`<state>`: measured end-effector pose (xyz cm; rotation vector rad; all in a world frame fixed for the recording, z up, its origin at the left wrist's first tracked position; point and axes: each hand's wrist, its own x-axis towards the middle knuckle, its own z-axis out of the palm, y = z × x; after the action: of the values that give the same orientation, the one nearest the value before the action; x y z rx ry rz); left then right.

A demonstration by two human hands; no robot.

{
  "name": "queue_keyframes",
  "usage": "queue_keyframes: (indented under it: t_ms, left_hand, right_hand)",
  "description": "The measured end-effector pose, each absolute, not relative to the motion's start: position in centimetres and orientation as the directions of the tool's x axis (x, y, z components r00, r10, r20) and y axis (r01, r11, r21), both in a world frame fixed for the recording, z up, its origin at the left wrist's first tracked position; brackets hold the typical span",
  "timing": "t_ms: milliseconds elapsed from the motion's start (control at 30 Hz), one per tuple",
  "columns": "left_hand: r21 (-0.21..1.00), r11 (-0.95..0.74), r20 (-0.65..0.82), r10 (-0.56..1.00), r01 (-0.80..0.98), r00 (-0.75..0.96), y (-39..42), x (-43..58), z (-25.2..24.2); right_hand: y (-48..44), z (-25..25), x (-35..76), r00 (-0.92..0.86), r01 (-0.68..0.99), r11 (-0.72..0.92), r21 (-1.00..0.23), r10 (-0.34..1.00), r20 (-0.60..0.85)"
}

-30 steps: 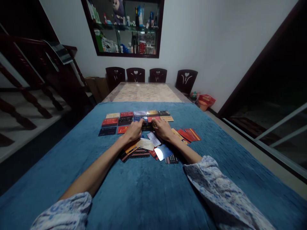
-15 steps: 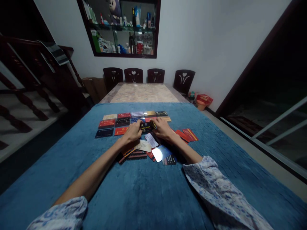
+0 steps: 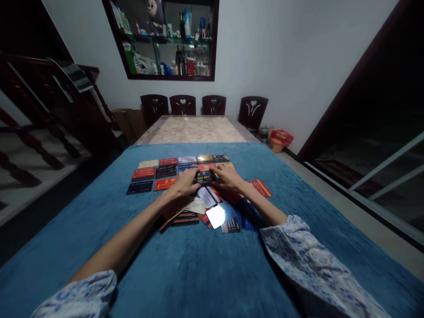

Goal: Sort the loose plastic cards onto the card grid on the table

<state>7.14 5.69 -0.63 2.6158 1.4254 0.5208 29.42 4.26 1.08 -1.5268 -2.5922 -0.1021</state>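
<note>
A black bank-type card marked VIP (image 3: pixel 204 178) lies low and nearly flat between my hands, at the right end of the front row of cards. My left hand (image 3: pixel 185 183) grips its left edge, thumb near the lower corner and fingers near the upper one. At the right edge, the fingers of my right hand (image 3: pixel 228 178) are bent against the card. Loose cards lie under my wrists: a pale lilac one (image 3: pixel 208 196), a cream one (image 3: pixel 194 205) and a shiny one with glare (image 3: pixel 218 215). My right hand covers part of the pile.
Rows of cards, among them a dark blue card (image 3: pixel 139 187) and a red one (image 3: pixel 143 173), lie ahead on the blue cloth (image 3: pixel 198 274). A red card (image 3: pixel 261 187) sits off right. Beyond are the bare tabletop (image 3: pixel 198 129) and several dark chairs (image 3: pixel 253 110).
The VIP card has gone from a tilted, raised position to lying nearly flat. My right hand has shifted slightly right, and my left thumb has spread away from the fingers. The view has shifted slightly.
</note>
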Motion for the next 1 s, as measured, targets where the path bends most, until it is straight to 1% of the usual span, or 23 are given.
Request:
queue_keyframes:
  t_ms: [133,400,767,1000]
  left_hand:
    - [0.222,-0.537,0.226,0.84,0.814,0.493,5.7,8.5,0.2]
    - [0.2,-0.556,0.207,0.829,0.807,0.52,6.1,11.1,1.9]
    - [0.182,-0.562,0.181,0.825,0.807,0.535,8.8,14.2,2.3]
    - [0.107,-0.536,0.141,0.842,0.838,0.521,10.6,15.9,2.7]
  right_hand:
    - [4.6,1.8,30.8,-0.478,0.877,0.481,0.017,0.866,0.147]
    - [5.6,2.7,32.8,-0.486,0.874,0.484,0.047,0.866,0.114]
    - [8.9,2.6,35.7,-0.459,0.888,0.459,0.03,0.882,0.103]
    - [10.3,3.3,36.5,-0.423,0.905,0.42,0.057,0.905,0.045]
